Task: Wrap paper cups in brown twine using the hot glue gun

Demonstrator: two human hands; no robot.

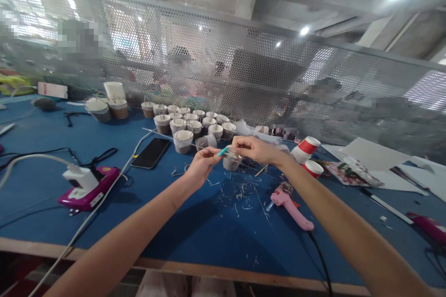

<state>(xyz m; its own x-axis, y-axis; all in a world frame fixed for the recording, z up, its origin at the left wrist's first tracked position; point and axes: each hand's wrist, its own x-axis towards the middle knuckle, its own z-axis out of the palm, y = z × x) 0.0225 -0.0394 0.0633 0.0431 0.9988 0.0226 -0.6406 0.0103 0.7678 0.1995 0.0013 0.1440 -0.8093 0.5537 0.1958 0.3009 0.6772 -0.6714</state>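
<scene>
My left hand (pixel 204 163) and my right hand (pixel 256 149) meet above the middle of the table, fingertips almost touching. Both are closed in a pinch. What lies between the fingers is too small to make out; a teal patch shows at the left fingertips. Just below and behind the fingers stands a small whitish cup (pixel 232 162), partly hidden by my right hand. Another cup (pixel 206 142) lies tilted beside my left hand. Behind them several small cups (pixel 183 141) with thin arched handles stand in a cluster. Thin pale scraps (pixel 244 190) are scattered below my hands.
A pink glue gun (pixel 292 209) lies beside my right forearm, its cord running off the front edge. On the left are a black phone (pixel 151 153), a purple power strip (pixel 91 190) and a white cable. Red-and-white cups (pixel 308 145) and papers (pixel 369 154) lie right; a perforated metal screen (pixel 223 55) stands behind.
</scene>
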